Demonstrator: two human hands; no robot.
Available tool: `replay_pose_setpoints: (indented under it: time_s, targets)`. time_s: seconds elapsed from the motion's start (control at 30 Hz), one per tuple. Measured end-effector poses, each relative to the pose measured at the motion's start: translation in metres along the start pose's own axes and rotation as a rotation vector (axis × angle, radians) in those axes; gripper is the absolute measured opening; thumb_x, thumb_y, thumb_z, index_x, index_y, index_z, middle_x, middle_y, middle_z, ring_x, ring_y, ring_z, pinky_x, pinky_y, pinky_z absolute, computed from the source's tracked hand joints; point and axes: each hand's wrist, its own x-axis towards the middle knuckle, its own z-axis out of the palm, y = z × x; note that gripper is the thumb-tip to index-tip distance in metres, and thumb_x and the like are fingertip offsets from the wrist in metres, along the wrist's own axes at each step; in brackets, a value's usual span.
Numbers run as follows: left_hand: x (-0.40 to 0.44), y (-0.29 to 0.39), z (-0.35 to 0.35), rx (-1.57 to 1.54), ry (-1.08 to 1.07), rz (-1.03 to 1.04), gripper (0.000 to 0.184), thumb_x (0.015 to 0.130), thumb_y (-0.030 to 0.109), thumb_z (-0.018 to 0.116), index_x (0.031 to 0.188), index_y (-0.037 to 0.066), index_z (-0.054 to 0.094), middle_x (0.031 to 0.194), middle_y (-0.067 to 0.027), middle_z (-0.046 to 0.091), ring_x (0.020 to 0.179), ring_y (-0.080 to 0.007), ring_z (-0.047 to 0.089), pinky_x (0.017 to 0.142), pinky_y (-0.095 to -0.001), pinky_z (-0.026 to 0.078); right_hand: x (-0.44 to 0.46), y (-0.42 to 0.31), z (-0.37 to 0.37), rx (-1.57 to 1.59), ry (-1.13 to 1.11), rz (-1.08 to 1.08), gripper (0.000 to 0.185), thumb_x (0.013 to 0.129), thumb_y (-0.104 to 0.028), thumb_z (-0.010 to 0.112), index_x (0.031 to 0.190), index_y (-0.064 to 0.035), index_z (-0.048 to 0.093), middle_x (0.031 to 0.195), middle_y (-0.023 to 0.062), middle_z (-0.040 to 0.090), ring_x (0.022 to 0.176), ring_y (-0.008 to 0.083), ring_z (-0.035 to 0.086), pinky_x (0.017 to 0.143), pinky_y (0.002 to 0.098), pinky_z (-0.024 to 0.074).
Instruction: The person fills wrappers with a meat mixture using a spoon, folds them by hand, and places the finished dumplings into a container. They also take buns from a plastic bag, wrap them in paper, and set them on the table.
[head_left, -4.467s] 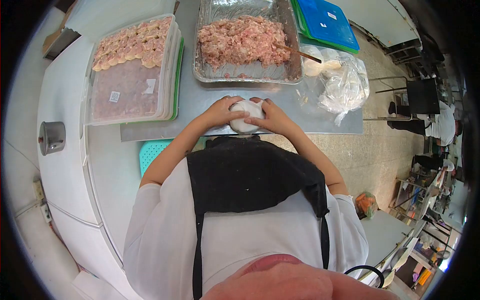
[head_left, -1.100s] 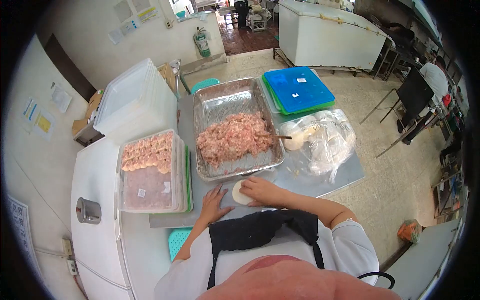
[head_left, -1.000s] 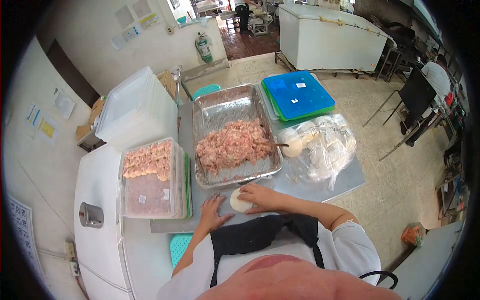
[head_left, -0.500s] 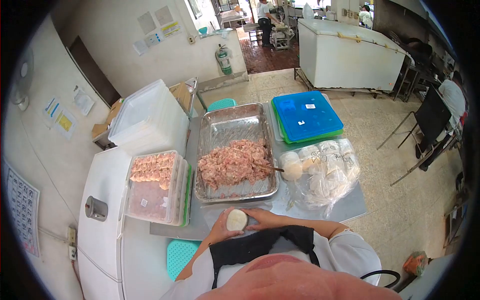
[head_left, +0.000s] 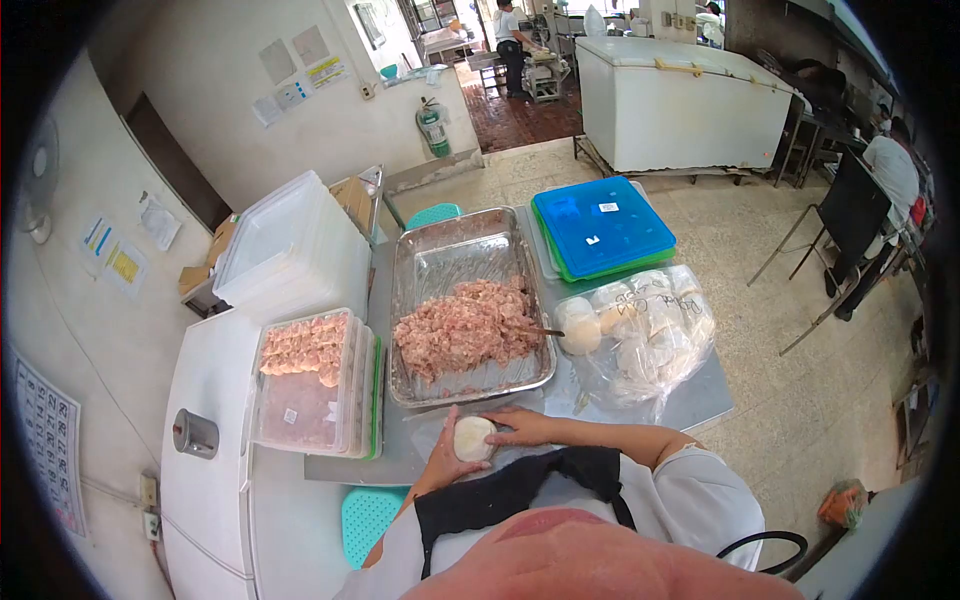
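Note:
In the head view, a pale round stack of dough wrappers [head_left: 473, 440] is held close to my apron at the table's near edge. My left hand [head_left: 447, 462] cups it from the left, thumb low and fingers along its far side. From the right, my right hand [head_left: 522, 427] grips its edge with bent fingertips. Just beyond both hands lies a metal tray [head_left: 402, 392] of ground meat filling [head_left: 465, 330], a dark utensil handle [head_left: 545, 331] sticking out of it. More pale rounds fill a clear plastic bag [head_left: 650, 335] to the right.
Left of the tray stand plastic containers [head_left: 300, 410] with shaped meat pieces and a tall stack of clear boxes [head_left: 290, 250]. Blue and green lids [head_left: 605, 228] lie at the back right. A metal cup [head_left: 196, 434] rests on the white surface. Other people are farther off.
My right hand's fingers have shifted onto the wrappers' right edge, while my left hand still cups them. The whole view has turned slightly.

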Motion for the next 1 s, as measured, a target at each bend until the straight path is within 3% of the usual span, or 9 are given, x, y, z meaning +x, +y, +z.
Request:
replay_pose_setpoints:
  time_s: [0.07, 0.13, 0.2, 0.33, 0.5, 0.57, 0.6, 0.87, 1.0]
  targets:
    - [-0.003, 0.001, -0.003, -0.166, -0.015, 0.049, 0.124, 0.054, 0.034, 0.091, 0.147, -0.002, 0.018, 0.138, -0.0247, 0.042, 0.128, -0.0354, 0.044, 0.106, -0.0379, 0.037, 0.000, 0.001, 0.004, -0.028, 0.020, 0.012, 0.073, 0.090, -0.053, 0.055, 0.142, -0.0047, 0.037, 0.137, 0.0238, 0.046, 0.126, 0.0383, 0.044, 0.107, 0.0419, 0.0327]
    - [-0.007, -0.008, -0.001, -0.172, -0.034, 0.028, 0.123, 0.054, 0.033, 0.091, 0.146, -0.002, 0.019, 0.136, -0.0242, 0.044, 0.127, -0.0353, 0.046, 0.105, -0.0376, 0.038, -0.001, 0.003, 0.008, 0.011, 0.050, 0.031, 0.086, 0.082, -0.063, 0.058, 0.140, -0.0021, 0.040, 0.137, 0.0252, 0.045, 0.128, 0.0399, 0.041, 0.108, 0.0447, 0.0307]
    - [-0.008, -0.017, 0.000, -0.181, -0.050, 0.009, 0.122, 0.054, 0.031, 0.092, 0.146, -0.002, 0.019, 0.135, -0.0236, 0.046, 0.126, -0.0351, 0.047, 0.104, -0.0373, 0.038, -0.001, 0.002, 0.013, -0.040, 0.067, 0.028, 0.089, 0.079, -0.063, 0.062, 0.140, -0.0029, 0.040, 0.136, 0.0253, 0.046, 0.127, 0.0402, 0.041, 0.108, 0.0448, 0.0311]
    - [-0.003, -0.036, 0.000, -0.074, -0.048, 0.167, 0.113, 0.057, 0.028, 0.089, 0.144, -0.002, 0.024, 0.128, -0.0226, 0.053, 0.123, -0.0367, 0.049, 0.103, -0.0386, 0.039, -0.001, -0.020, 0.018, -0.153, 0.137, 0.080, 0.096, 0.071, -0.062, 0.071, 0.140, -0.0036, 0.040, 0.133, 0.0252, 0.047, 0.125, 0.0405, 0.043, 0.107, 0.0450, 0.0321]
    - [-0.007, -0.060, -0.005, -0.141, -0.077, 0.267, 0.108, 0.057, 0.026, 0.088, 0.142, -0.001, 0.028, 0.130, -0.0225, 0.051, 0.123, -0.0383, 0.048, 0.104, -0.0416, 0.037, 0.002, -0.045, 0.035, -0.168, 0.202, 0.171, 0.094, 0.072, -0.060, 0.071, 0.139, -0.0028, 0.040, 0.133, 0.0238, 0.048, 0.123, 0.0400, 0.044, 0.105, 0.0458, 0.0330]
    - [-0.015, -0.050, -0.020, 0.180, -0.064, 0.233, 0.106, 0.057, 0.025, 0.087, 0.143, 0.001, 0.029, 0.136, -0.0213, 0.046, 0.127, -0.0375, 0.043, 0.107, -0.0436, 0.033, 0.000, -0.051, 0.046, -0.187, 0.239, 0.231, 0.094, 0.072, -0.058, 0.072, 0.140, -0.0027, 0.039, 0.134, 0.0226, 0.048, 0.122, 0.0397, 0.044, 0.105, 0.0457, 0.0328]
    - [-0.019, -0.049, -0.023, 0.176, -0.072, 0.240, 0.106, 0.057, 0.025, 0.087, 0.143, 0.001, 0.029, 0.136, -0.0213, 0.046, 0.127, -0.0375, 0.043, 0.107, -0.0436, 0.033, 0.001, -0.052, 0.051, -0.185, 0.281, 0.214, 0.094, 0.071, -0.058, 0.073, 0.140, -0.0036, 0.039, 0.133, 0.0228, 0.049, 0.121, 0.0400, 0.044, 0.104, 0.0459, 0.0327]
    - [-0.010, -0.062, -0.048, 0.145, -0.244, 0.351, 0.105, 0.064, 0.044, 0.081, 0.145, 0.003, 0.027, 0.138, -0.0206, 0.044, 0.130, -0.0365, 0.039, 0.107, -0.0462, 0.030, 0.001, -0.062, 0.060, -0.222, 0.349, 0.223, 0.102, 0.061, -0.055, 0.081, 0.139, -0.0058, 0.040, 0.132, 0.0206, 0.050, 0.121, 0.0389, 0.045, 0.104, 0.0449, 0.0316]
    - [-0.008, -0.070, -0.046, 0.122, -0.267, 0.331, 0.100, 0.068, 0.042, 0.078, 0.145, 0.004, 0.027, 0.137, -0.0207, 0.045, 0.129, -0.0363, 0.041, 0.107, -0.0459, 0.030, 0.004, -0.073, 0.060, -0.219, 0.346, 0.213, 0.103, 0.058, -0.053, 0.083, 0.139, -0.0065, 0.040, 0.133, 0.0182, 0.051, 0.122, 0.0367, 0.045, 0.105, 0.0440, 0.0312]
